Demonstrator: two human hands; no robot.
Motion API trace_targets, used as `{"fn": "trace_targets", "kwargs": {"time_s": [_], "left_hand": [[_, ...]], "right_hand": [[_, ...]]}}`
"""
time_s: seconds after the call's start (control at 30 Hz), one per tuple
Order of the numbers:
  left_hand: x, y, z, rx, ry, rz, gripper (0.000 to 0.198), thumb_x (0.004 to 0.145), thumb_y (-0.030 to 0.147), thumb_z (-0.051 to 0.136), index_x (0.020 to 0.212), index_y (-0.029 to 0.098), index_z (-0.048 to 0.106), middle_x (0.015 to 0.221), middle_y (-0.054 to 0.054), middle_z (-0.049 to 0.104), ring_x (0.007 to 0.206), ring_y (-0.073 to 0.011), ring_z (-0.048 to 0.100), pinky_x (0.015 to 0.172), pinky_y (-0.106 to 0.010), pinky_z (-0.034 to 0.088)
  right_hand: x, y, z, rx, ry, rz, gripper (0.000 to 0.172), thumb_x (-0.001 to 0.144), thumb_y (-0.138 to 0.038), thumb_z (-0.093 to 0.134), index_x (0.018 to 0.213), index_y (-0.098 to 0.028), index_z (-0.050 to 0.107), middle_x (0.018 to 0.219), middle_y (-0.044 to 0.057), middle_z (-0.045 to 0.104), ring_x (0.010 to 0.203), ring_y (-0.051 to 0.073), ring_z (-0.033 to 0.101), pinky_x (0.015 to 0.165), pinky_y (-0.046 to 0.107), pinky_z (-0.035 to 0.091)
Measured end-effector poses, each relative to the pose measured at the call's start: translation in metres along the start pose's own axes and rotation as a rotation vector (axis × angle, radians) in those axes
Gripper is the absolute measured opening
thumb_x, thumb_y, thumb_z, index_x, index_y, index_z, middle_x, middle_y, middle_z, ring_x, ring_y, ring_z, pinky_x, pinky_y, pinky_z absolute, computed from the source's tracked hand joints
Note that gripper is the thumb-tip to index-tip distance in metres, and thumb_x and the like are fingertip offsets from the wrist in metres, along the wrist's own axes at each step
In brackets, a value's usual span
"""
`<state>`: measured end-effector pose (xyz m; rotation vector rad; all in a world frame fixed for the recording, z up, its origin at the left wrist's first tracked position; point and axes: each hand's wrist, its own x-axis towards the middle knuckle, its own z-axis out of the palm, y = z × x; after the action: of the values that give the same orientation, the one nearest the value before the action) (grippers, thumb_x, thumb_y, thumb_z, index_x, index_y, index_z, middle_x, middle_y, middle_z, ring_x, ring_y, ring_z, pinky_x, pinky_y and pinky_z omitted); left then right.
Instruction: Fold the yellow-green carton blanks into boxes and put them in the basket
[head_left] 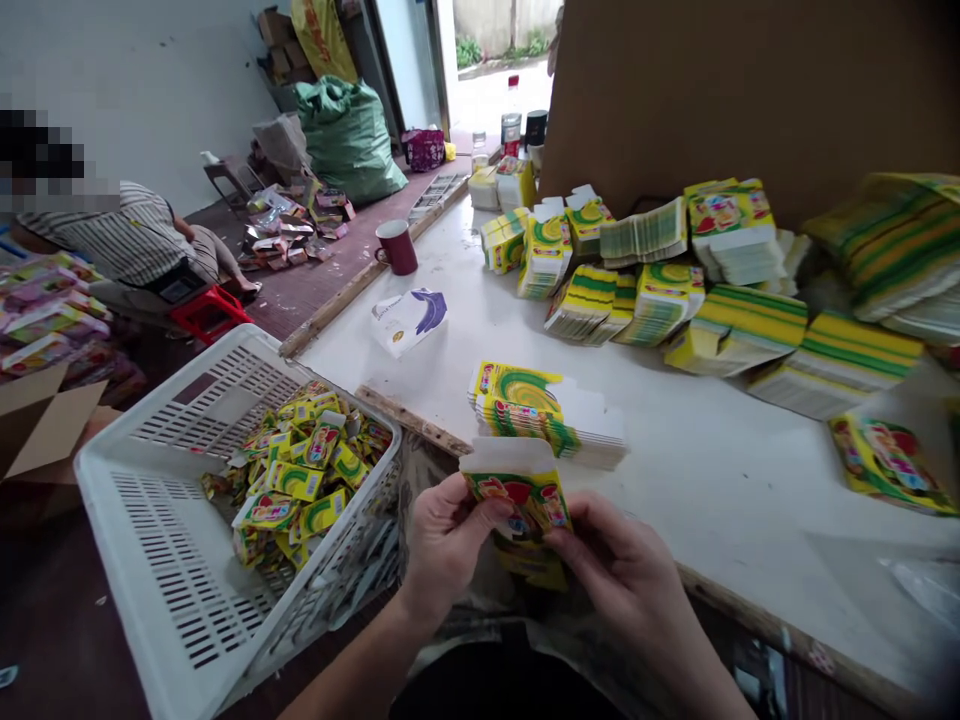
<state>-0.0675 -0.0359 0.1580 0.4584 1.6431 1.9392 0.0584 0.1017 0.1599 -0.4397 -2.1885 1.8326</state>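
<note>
Between my two hands is a yellow and green printed carton (525, 490), held upright at the table's front edge with its pale flap on top. My left hand (446, 545) is closed on its left side, thumb across the front. My right hand (619, 560) pinches its lower right side. Just behind it, a stack of flat cartons (517, 400) lies on the white table (675, 470). To my left, a white plastic basket (157, 520) holds many small folded cartons (300, 480).
More bundles of flat cartons (630, 310) line the back of the table. A maroon mug (396, 248) and a white and purple packet (409, 320) stand at its left. A seated person in a striped top (120, 235) is at far left, near a green sack (341, 140).
</note>
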Motion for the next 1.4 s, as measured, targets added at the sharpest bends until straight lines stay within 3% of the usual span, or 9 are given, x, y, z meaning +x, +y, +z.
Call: {"fn": "trace_targets", "kwargs": {"time_s": [0.2, 0.33, 0.4, 0.5, 0.73, 0.9, 1.07, 1.23, 1.4], "left_hand": [[0.007, 0.019, -0.033, 0.071, -0.416, -0.027, 0.091, 0.073, 0.082, 0.05, 0.142, 0.023, 0.045, 0.144, -0.014, 0.052, 0.127, -0.0347, 0.052, 0.106, -0.046, 0.041], [-0.002, 0.012, -0.02, 0.412, -0.641, -0.156, 0.084, 0.067, 0.046, 0.084, 0.138, 0.026, 0.044, 0.137, -0.009, 0.055, 0.125, -0.0313, 0.052, 0.106, -0.043, 0.041], [-0.007, 0.004, -0.01, 0.48, -0.573, -0.138, 0.07, 0.076, 0.03, 0.077, 0.136, 0.028, 0.04, 0.128, -0.006, 0.059, 0.115, -0.0266, 0.058, 0.097, -0.038, 0.048], [-0.012, -0.007, -0.001, 0.658, -0.418, -0.015, 0.074, 0.079, 0.026, 0.07, 0.138, 0.029, 0.025, 0.114, -0.005, 0.062, 0.097, -0.0243, 0.063, 0.083, -0.037, 0.053], [-0.017, -0.019, 0.002, 0.776, -0.444, 0.294, 0.064, 0.075, 0.015, 0.062, 0.126, 0.03, 0.027, 0.119, -0.009, 0.057, 0.097, -0.0262, 0.064, 0.079, -0.038, 0.053], [-0.017, -0.017, 0.002, 0.711, -0.47, 0.122, 0.068, 0.072, 0.014, 0.059, 0.126, 0.027, 0.021, 0.095, -0.002, 0.059, 0.074, -0.021, 0.062, 0.064, -0.033, 0.053], [-0.012, -0.02, -0.002, 0.839, -0.286, 0.377, 0.076, 0.069, 0.01, 0.062, 0.132, 0.023, 0.022, 0.127, -0.015, 0.042, 0.115, -0.0291, 0.053, 0.093, -0.045, 0.051], [-0.008, -0.008, -0.015, 1.032, -0.194, 0.363, 0.063, 0.068, 0.018, 0.076, 0.119, 0.024, 0.039, 0.102, -0.006, 0.062, 0.093, -0.0266, 0.065, 0.081, -0.041, 0.057], [-0.007, 0.004, -0.022, 1.032, -0.26, 0.378, 0.074, 0.068, 0.028, 0.079, 0.128, 0.023, 0.036, 0.11, -0.009, 0.068, 0.094, -0.0255, 0.069, 0.081, -0.038, 0.058]], "right_hand": [[0.002, -0.014, -0.018, -0.51, -0.235, -0.309, 0.031, 0.094, -0.013, 0.051, 0.115, -0.031, 0.064, 0.094, 0.0, 0.072, 0.084, 0.019, 0.063, 0.072, 0.031, 0.051], [0.0, -0.02, -0.006, -0.64, -0.229, -0.43, 0.028, 0.09, -0.017, 0.061, 0.114, -0.029, 0.065, 0.103, 0.002, 0.069, 0.102, 0.024, 0.059, 0.104, 0.051, 0.039], [-0.003, -0.014, -0.001, -0.553, 0.005, -0.458, 0.047, 0.088, -0.019, 0.065, 0.132, -0.029, 0.054, 0.13, 0.007, 0.058, 0.125, 0.026, 0.049, 0.117, 0.053, 0.022], [-0.007, -0.002, 0.007, -0.133, 0.322, -0.276, 0.07, 0.087, -0.033, 0.068, 0.147, -0.032, 0.032, 0.15, 0.009, 0.039, 0.138, 0.027, 0.039, 0.117, 0.047, 0.029], [0.002, 0.007, 0.026, 0.58, -0.034, 0.202, 0.042, 0.092, -0.044, 0.058, 0.132, -0.03, 0.056, 0.134, 0.005, 0.062, 0.126, 0.023, 0.056, 0.11, 0.041, 0.04], [0.001, 0.012, 0.026, 0.251, -0.093, -0.038, 0.066, 0.091, -0.048, 0.058, 0.15, -0.031, 0.032, 0.16, 0.005, 0.03, 0.147, 0.024, 0.025, 0.12, 0.045, 0.022], [0.0, 0.02, 0.028, -0.098, 0.049, -0.274, 0.056, 0.096, -0.007, 0.037, 0.142, -0.038, 0.045, 0.157, 0.001, 0.035, 0.14, 0.015, 0.041, 0.115, 0.032, 0.035], [-0.001, 0.024, 0.019, -0.302, 0.001, -0.38, 0.066, 0.094, -0.019, 0.056, 0.152, -0.023, 0.026, 0.163, 0.016, 0.014, 0.148, 0.023, 0.024, 0.115, 0.036, 0.035], [0.002, 0.018, -0.008, -0.404, -0.177, -0.336, 0.031, 0.098, -0.021, 0.046, 0.124, -0.017, 0.061, 0.155, 0.023, 0.031, 0.136, 0.023, 0.046, 0.103, 0.033, 0.048]]}}
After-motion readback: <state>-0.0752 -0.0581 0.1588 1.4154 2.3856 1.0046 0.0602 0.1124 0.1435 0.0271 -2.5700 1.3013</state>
